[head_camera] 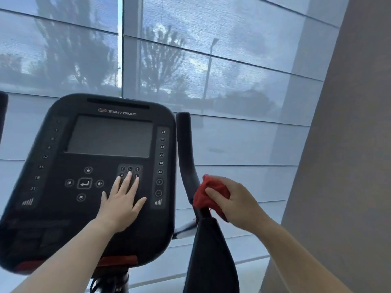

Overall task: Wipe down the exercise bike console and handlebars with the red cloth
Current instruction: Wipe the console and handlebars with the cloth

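Observation:
The black bike console [91, 182] with a dark screen fills the left half of the view. My left hand [121, 200] lies flat on its keypad, fingers spread, holding nothing. To the right rises the black right handlebar [186, 149], curving down into a wide arm pad [209, 254]. My right hand [234, 200] grips the bunched red cloth [206, 194], which is wrapped around the handlebar's lower bend. Another handlebar end [2, 111] shows at the far left edge.
Behind the bike hangs a window with translucent blinds [232, 70]. A grey wall column [342, 155] stands close on the right. Cables [101, 282] hang under the console by the bike's stem.

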`<act>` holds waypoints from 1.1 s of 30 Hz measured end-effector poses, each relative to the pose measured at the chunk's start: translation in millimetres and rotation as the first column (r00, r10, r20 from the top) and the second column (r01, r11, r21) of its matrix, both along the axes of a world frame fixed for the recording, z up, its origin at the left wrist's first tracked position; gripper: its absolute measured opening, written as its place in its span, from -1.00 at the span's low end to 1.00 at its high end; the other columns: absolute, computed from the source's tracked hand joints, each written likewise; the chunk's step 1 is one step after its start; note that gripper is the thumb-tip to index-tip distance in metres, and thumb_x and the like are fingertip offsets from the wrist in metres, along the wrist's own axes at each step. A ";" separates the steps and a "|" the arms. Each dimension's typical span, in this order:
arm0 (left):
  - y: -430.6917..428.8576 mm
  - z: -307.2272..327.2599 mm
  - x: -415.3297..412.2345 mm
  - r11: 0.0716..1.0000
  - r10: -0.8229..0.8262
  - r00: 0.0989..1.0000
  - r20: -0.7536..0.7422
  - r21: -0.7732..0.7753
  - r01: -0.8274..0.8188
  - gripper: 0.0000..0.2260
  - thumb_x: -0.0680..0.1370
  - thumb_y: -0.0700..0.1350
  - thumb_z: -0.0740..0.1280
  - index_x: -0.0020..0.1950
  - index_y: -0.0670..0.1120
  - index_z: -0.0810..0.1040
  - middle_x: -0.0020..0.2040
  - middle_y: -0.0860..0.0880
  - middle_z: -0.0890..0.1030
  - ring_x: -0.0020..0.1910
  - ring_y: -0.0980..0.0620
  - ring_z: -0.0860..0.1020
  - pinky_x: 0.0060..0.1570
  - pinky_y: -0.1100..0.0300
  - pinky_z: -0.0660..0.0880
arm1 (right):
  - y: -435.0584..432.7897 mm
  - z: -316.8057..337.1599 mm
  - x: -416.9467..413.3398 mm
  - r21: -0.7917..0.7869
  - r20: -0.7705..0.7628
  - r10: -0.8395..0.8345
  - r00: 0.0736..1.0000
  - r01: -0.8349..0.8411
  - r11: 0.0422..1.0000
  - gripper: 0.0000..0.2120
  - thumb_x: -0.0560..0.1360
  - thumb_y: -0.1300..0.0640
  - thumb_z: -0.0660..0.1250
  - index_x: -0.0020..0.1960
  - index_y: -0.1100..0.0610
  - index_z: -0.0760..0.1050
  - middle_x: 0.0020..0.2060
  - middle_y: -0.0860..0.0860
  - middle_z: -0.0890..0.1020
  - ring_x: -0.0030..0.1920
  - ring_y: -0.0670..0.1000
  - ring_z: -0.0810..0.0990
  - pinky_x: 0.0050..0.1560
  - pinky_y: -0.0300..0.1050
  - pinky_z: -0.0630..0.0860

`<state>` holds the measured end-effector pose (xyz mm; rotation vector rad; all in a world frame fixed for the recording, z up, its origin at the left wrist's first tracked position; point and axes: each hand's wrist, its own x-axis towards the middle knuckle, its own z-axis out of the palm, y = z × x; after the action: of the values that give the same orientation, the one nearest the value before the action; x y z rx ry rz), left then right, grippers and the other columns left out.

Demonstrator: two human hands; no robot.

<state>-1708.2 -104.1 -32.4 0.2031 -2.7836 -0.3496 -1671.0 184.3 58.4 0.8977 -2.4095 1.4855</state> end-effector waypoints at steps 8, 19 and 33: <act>1.0 -1.3 -0.1 1.000 -0.005 1.000 0.012 0.003 0.005 -0.42 0.59 0.22 -0.05 0.54 0.08 -0.16 0.53 0.11 -0.28 0.50 0.01 -0.29 0.45 -0.19 -0.06 | -53.5 116.9 -50.3 -0.088 -0.413 -0.092 0.906 0.061 0.994 -0.73 0.52 0.19 0.29 0.22 0.14 0.46 -0.05 -0.06 0.66 0.00 -0.11 0.61 0.14 -0.20 0.47; -2.7 0.0 -5.3 0.999 -0.029 0.998 0.062 0.035 0.027 -0.42 0.58 0.24 -0.09 0.53 0.09 -0.21 0.51 0.12 -0.35 0.48 0.04 -0.35 0.44 -0.17 -0.15 | -106.6 113.5 -126.7 0.310 -0.699 -0.025 0.715 0.335 0.890 -0.60 0.47 -0.12 0.30 0.23 0.05 0.47 0.11 0.05 0.53 0.14 0.10 0.46 0.27 -0.02 0.31; -0.7 0.5 -3.8 0.998 -0.041 0.997 0.068 0.056 0.037 -0.41 0.59 0.24 -0.08 0.54 0.07 -0.18 0.51 0.12 -0.34 0.48 0.02 -0.36 0.43 -0.20 -0.17 | -112.5 112.4 -121.7 0.110 -0.578 -0.214 0.788 0.335 0.936 -0.66 0.50 -0.07 0.29 0.15 0.13 0.51 0.05 0.12 0.57 0.09 0.12 0.50 0.08 -0.10 0.37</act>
<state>-1712.0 -104.8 -32.0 0.1766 -2.8520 -0.4362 -1792.7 71.8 170.9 0.8236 -2.1425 0.7334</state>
